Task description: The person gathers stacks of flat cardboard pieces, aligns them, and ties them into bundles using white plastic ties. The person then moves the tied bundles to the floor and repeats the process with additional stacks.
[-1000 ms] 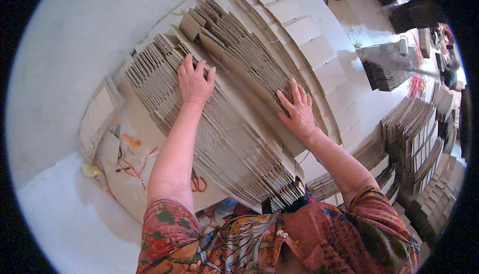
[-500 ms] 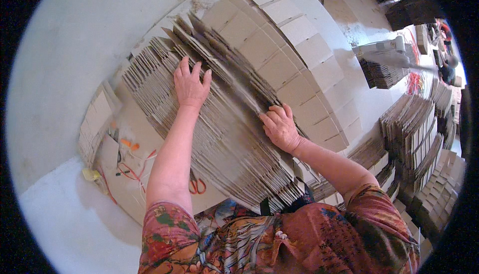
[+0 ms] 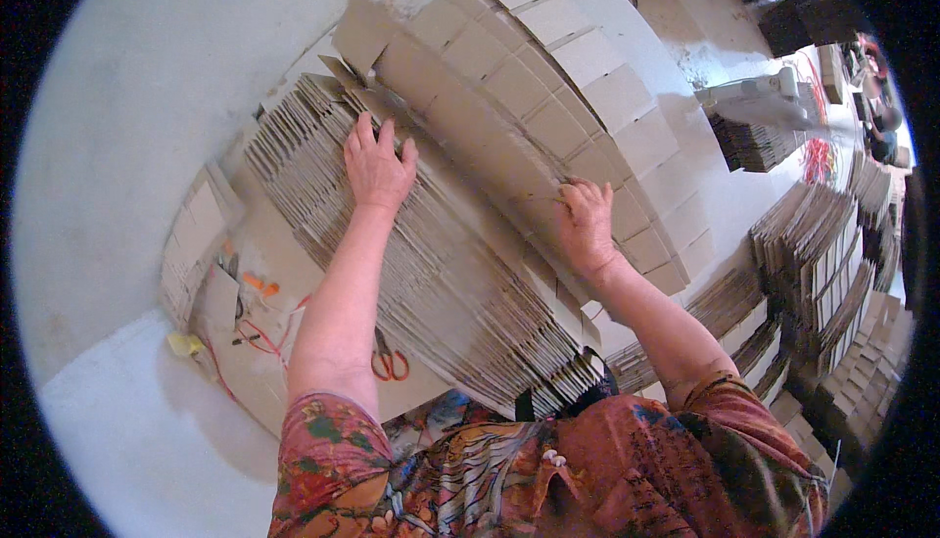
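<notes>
Cardboard panel [image 3: 460,122] slants right of the packed row [image 3: 450,274], seemingly being turned. Left hand [image 3: 380,168] rests there, fingers parted; right hand [image 3: 586,223] curls its fingers beside the panel, hold unclear, needing steady guidance.

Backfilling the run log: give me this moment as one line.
left hand: open, on cardboard stack | right hand: at cardboard sheet, grip unclear | scissors: beside stack

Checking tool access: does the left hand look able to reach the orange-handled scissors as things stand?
Probably yes: the orange scissor handles lie uncovered beside the left forearm, though the left hand, on the cardboard row, would likely need drawing back.
</notes>
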`<state>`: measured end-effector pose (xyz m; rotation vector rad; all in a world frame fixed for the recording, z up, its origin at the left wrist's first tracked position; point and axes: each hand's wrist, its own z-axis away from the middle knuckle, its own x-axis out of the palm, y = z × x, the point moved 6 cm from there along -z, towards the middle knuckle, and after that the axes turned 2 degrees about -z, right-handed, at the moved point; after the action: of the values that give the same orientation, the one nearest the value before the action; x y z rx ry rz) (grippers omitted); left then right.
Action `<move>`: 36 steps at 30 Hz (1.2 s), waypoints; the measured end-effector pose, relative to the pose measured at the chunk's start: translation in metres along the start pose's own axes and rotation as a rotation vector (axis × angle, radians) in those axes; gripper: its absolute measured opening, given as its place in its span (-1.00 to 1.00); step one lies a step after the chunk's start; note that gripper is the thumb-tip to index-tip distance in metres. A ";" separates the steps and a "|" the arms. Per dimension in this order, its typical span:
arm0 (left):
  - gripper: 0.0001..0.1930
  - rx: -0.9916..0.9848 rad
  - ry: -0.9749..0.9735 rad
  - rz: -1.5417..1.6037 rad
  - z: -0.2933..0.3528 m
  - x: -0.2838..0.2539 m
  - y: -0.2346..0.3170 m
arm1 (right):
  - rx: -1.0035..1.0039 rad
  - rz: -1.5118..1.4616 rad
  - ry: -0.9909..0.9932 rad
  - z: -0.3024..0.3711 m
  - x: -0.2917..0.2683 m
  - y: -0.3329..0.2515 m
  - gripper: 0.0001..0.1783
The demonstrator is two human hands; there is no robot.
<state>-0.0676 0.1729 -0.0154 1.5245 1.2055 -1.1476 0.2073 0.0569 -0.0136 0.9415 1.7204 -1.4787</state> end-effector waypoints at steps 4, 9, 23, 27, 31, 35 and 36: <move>-0.56 -0.014 -0.008 -0.001 0.000 0.003 -0.001 | 0.006 -0.061 -0.020 0.006 -0.005 0.009 -0.76; -0.57 -0.008 0.014 0.021 0.000 0.002 0.001 | -0.087 0.022 -0.106 0.001 0.022 -0.015 -0.77; -0.58 0.035 0.020 -0.006 0.000 0.003 0.005 | 0.226 0.251 0.086 -0.024 0.003 0.069 -0.23; -0.59 0.039 0.027 -0.009 -0.002 0.000 0.005 | 0.467 0.222 -0.174 -0.043 0.007 0.086 0.01; -0.61 0.026 0.040 0.000 -0.001 -0.001 0.004 | 0.519 0.242 -0.133 -0.046 0.004 0.092 -0.03; -0.62 0.011 0.029 -0.003 0.000 -0.004 0.003 | 0.680 -0.122 -0.611 -0.055 0.011 0.094 -0.19; -0.62 0.010 0.030 0.006 -0.001 -0.005 0.004 | 0.582 -0.120 -0.562 -0.056 0.011 0.084 -0.22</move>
<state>-0.0638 0.1722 -0.0105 1.5565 1.2159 -1.1320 0.2718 0.1211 -0.0586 0.6033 0.9673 -2.1342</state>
